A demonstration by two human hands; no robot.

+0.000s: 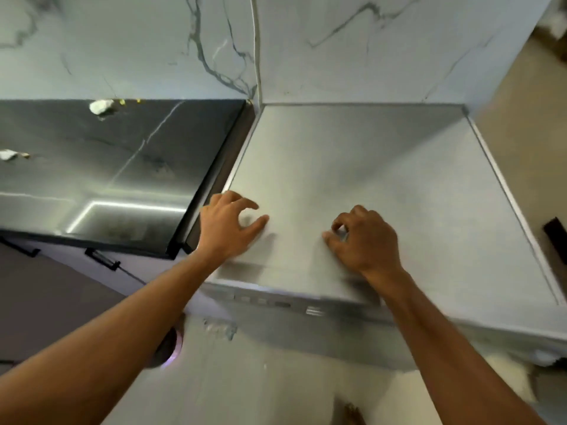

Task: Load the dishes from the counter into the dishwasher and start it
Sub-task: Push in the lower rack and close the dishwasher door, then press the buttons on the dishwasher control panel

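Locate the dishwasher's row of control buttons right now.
In the head view, the control buttons sit low and centre along the front edge of the dishwasher, just under its grey top, below the gap between the left hand and right hand.

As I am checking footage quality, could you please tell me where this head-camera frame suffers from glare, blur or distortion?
Head view: bright strip-light glare on the dark counter; motion blur softens the left hand, the right hand and the dishwasher's control buttons; the wide lens bows the wall seam; soft hand shadows fall on the dishwasher top.
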